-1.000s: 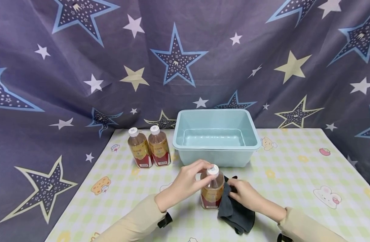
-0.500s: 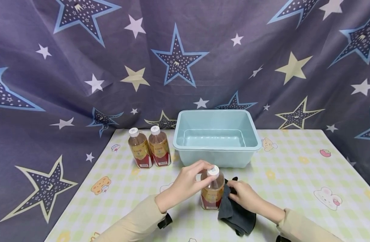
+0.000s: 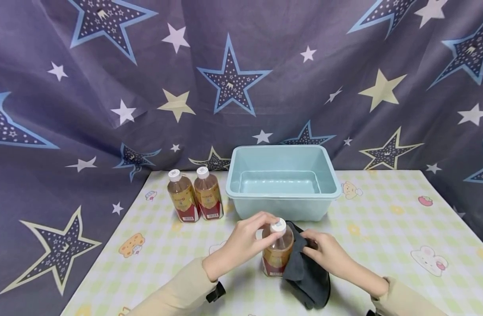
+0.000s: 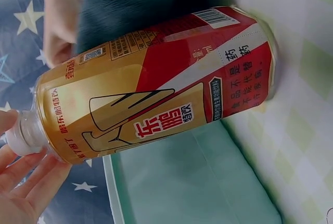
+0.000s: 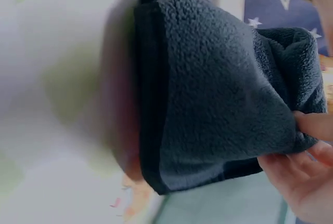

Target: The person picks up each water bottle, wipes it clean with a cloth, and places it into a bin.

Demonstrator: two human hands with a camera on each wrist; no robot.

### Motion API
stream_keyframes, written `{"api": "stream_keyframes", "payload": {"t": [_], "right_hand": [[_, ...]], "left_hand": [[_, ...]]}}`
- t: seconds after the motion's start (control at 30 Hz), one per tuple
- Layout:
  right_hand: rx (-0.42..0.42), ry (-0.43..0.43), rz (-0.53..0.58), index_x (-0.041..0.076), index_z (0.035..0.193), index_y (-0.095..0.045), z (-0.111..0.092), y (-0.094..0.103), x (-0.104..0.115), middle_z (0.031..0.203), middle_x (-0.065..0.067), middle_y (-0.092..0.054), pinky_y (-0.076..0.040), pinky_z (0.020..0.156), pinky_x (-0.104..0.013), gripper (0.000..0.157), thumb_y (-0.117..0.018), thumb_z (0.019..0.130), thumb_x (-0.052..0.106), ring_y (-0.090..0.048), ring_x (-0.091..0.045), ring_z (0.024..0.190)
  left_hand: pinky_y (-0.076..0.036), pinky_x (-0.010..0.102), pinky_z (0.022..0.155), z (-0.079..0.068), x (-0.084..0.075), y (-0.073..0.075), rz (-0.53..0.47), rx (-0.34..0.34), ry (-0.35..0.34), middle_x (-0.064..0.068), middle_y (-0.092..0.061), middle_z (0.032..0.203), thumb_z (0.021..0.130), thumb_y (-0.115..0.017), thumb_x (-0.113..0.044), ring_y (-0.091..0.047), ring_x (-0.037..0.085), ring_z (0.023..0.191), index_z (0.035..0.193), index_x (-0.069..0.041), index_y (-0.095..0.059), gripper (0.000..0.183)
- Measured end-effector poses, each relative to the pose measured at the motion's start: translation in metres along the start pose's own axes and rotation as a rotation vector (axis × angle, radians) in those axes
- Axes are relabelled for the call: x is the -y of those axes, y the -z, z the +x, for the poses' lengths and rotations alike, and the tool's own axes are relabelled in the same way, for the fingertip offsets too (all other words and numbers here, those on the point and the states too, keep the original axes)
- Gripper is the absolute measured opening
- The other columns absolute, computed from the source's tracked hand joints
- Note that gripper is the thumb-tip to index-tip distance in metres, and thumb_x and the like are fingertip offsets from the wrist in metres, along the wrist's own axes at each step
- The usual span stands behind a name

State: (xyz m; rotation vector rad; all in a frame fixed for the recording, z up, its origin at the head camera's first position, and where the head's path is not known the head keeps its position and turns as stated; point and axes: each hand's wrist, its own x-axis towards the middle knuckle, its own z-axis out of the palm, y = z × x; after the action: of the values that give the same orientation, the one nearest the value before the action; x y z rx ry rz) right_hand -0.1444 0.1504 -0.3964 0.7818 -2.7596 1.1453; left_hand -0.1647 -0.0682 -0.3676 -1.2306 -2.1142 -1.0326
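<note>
A plastic drink bottle (image 3: 276, 260) with a gold and red label and a white cap stands upright on the table in front of the bin. My left hand (image 3: 247, 241) grips it by the cap, thumb on the near side and fingers behind, as the left wrist view also shows at the cap (image 4: 23, 133). My right hand (image 3: 326, 254) pinches a dark grey cloth (image 3: 310, 278) between thumb and fingers. The fuzzy cloth (image 5: 223, 78) lies against the bottle's right side and drapes down toward the table.
Two similar bottles (image 3: 184, 199) stand side by side at the back left. A light blue plastic bin (image 3: 281, 206) sits behind the held bottle. A checked tablecloth (image 3: 383, 228) covers the table, and a starry curtain (image 3: 304, 96) hangs behind it.
My right hand has shifted slightly right, and the cloth's upper edge now reaches higher behind the bottle's shoulder. The left hand keeps its grip on the cap; the bottle stays in place.
</note>
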Motion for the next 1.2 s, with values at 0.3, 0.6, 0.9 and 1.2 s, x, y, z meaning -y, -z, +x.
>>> {"api": "stream_keyframes", "payload": {"t": [0.3,0.6,0.9,1.2], "right_hand": [[-0.118,0.067,0.102,-0.002,0.095,-0.061,-0.003,0.010,0.018,0.091,-0.008,-0.059,-0.053,0.062,-0.023,0.021,-0.060,0.076,-0.010,-0.058,-0.010,0.079],[-0.153,0.120,0.118,0.004,0.088,-0.059,-0.001,0.013,0.021,0.086,-0.002,-0.059,-0.052,0.060,-0.021,0.020,-0.061,0.075,-0.011,-0.057,-0.007,0.078],[-0.047,0.034,0.146,0.004,0.087,-0.059,0.001,0.008,0.008,0.085,-0.005,-0.062,-0.052,0.062,-0.022,0.014,-0.058,0.078,-0.007,-0.060,-0.012,0.078],[-0.001,0.033,0.071,0.004,0.086,-0.058,0.001,-0.002,-0.005,0.073,0.002,-0.057,-0.043,0.051,-0.018,0.014,-0.058,0.076,-0.006,-0.048,-0.002,0.063]], "left_hand": [[-0.048,0.010,0.069,-0.001,-0.002,0.000,-0.035,-0.003,0.034,0.003,-0.061,0.092,0.079,-0.067,-0.012,-0.058,0.007,0.080,0.092,-0.006,-0.059,0.017],[-0.046,0.008,0.067,0.000,0.000,0.000,0.006,-0.004,0.000,0.001,-0.062,0.090,0.081,-0.065,-0.015,-0.056,0.003,0.077,0.093,-0.008,-0.060,0.015],[-0.047,0.009,0.068,0.001,0.000,0.001,0.006,-0.005,-0.001,0.001,-0.061,0.090,0.081,-0.065,-0.016,-0.057,0.004,0.079,0.093,-0.007,-0.059,0.016],[-0.047,0.009,0.072,0.000,-0.001,0.002,-0.010,0.011,0.006,0.001,-0.061,0.092,0.082,-0.063,-0.015,-0.058,0.006,0.082,0.095,-0.007,-0.059,0.016]]}}
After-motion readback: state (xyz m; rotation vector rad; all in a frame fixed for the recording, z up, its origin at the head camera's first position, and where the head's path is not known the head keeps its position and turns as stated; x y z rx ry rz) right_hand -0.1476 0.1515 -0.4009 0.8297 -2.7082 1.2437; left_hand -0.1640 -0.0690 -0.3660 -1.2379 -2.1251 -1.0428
